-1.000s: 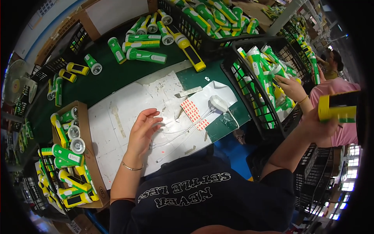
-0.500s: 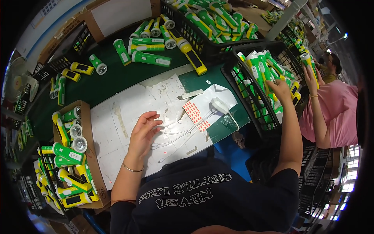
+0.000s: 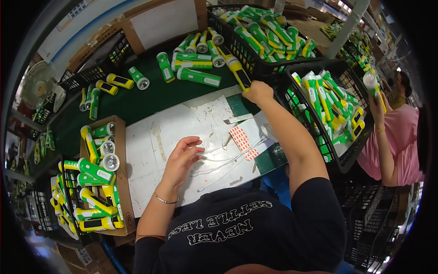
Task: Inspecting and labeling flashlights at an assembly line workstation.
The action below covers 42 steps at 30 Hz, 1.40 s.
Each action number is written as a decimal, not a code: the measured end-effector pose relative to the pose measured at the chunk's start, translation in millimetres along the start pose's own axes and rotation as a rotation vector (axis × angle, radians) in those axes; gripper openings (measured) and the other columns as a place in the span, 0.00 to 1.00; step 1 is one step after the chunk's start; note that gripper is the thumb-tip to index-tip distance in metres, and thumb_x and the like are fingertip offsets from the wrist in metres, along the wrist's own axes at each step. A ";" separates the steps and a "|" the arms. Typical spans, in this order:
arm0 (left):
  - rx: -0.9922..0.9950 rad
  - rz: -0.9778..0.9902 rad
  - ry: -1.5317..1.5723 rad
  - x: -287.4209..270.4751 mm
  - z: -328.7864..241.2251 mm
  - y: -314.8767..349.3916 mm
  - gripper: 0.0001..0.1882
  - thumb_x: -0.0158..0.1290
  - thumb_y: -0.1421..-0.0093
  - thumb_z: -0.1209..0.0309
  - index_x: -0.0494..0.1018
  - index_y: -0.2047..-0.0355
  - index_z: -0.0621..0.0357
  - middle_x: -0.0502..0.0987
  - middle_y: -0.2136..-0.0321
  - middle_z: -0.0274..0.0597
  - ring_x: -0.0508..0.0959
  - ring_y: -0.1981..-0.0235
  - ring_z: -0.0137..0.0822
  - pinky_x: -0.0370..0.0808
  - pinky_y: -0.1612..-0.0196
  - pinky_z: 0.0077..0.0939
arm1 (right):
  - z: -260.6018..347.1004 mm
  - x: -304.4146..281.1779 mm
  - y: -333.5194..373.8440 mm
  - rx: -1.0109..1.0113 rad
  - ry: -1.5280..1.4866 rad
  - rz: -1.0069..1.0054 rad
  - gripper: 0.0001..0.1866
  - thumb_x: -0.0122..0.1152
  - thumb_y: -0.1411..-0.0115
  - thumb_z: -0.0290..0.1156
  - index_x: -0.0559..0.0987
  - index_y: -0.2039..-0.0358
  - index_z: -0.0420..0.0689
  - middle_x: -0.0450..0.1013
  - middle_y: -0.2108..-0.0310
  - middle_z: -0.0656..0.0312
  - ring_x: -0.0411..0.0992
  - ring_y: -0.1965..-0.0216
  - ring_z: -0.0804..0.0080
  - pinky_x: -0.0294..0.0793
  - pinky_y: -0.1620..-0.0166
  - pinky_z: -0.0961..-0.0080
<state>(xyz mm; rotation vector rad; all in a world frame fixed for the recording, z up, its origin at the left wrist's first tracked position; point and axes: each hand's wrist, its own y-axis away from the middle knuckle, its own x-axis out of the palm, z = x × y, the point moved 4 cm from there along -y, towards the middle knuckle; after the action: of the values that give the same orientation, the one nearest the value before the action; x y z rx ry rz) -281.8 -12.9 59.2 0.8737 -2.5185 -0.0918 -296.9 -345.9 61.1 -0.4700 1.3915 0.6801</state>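
Right hand out over the far side of the bench, and we're at the tail of the yellow solar flashlight! Fingers bent around its near end, though we can't tell how firmly they have it. It lies just left of the black crate, beyond the white sheet. Our left hand, half-open, curled and empty, hangs above that sheet. To do this well, we'd want a full wrap on the casing, little pressure on the dark panel, and our forearm high, clear of the white cables.
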 end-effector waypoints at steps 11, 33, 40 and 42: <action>-0.007 0.061 0.498 19.3 -6.6 -47.7 0.30 0.35 0.36 0.48 0.56 0.44 0.59 0.67 0.50 0.50 0.70 0.50 0.40 0.69 0.49 0.37 | 80.1 49.1 189.1 -0.071 -1.896 1.482 0.29 0.32 0.38 0.46 0.64 0.48 0.34 0.72 0.67 0.52 0.49 0.93 0.83 0.49 0.85 0.85; -0.082 -0.172 0.537 -2.5 28.6 -3.0 0.21 0.43 0.38 0.53 0.64 0.61 0.61 0.70 0.74 0.42 0.72 0.77 0.32 0.72 0.76 0.25 | 61.2 28.4 219.0 -0.648 -0.924 0.333 0.16 0.40 0.37 0.38 0.73 0.66 0.40 0.70 0.73 0.54 0.70 0.67 0.63 0.68 0.63 0.70; 0.083 -0.193 0.122 9.1 15.0 13.9 0.17 0.42 0.37 0.58 0.61 0.59 0.62 0.72 0.70 0.45 0.73 0.73 0.30 0.74 0.71 0.24 | 89.6 -13.0 246.1 -0.966 -0.272 -0.192 0.07 0.52 0.45 0.34 0.73 0.74 0.44 0.68 0.79 0.60 0.70 0.80 0.61 0.68 0.78 0.68; 0.118 -0.170 -0.007 9.9 22.8 17.0 0.17 0.42 0.36 0.58 0.61 0.60 0.61 0.72 0.70 0.42 0.72 0.71 0.27 0.73 0.69 0.23 | 96.0 -11.0 252.5 -1.072 -0.155 -0.305 0.07 0.56 0.49 0.34 0.71 0.78 0.46 0.66 0.83 0.64 0.68 0.84 0.66 0.67 0.81 0.71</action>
<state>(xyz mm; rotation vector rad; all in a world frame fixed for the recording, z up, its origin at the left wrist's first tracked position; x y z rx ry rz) -308.5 -7.3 46.7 1.1359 -2.4721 -0.0006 -399.2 -100.0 107.4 -1.4009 0.6838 1.1500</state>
